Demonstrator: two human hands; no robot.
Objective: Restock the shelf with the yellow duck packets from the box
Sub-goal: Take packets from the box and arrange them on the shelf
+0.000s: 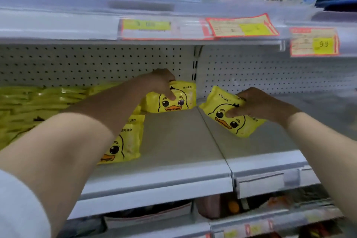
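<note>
My left hand point(161, 82) grips the top of a yellow duck packet point(173, 100) standing upright at the back of the white shelf point(173, 141), thumb on its face. My right hand point(258, 103) holds a second yellow duck packet point(228, 114), tilted, just above the shelf's right section. Another duck packet point(123, 141) stands near the shelf's front, partly behind my left forearm. A row of several yellow packets point(34, 102) fills the shelf's left side. The box is not in view.
A pegboard back wall point(96, 60) closes the shelf behind. The shelf above point(58, 29) hangs low with price tags point(314, 42) along its edge. Bare shelf surface lies between the two held packets. A lower shelf point(251, 206) holds other goods.
</note>
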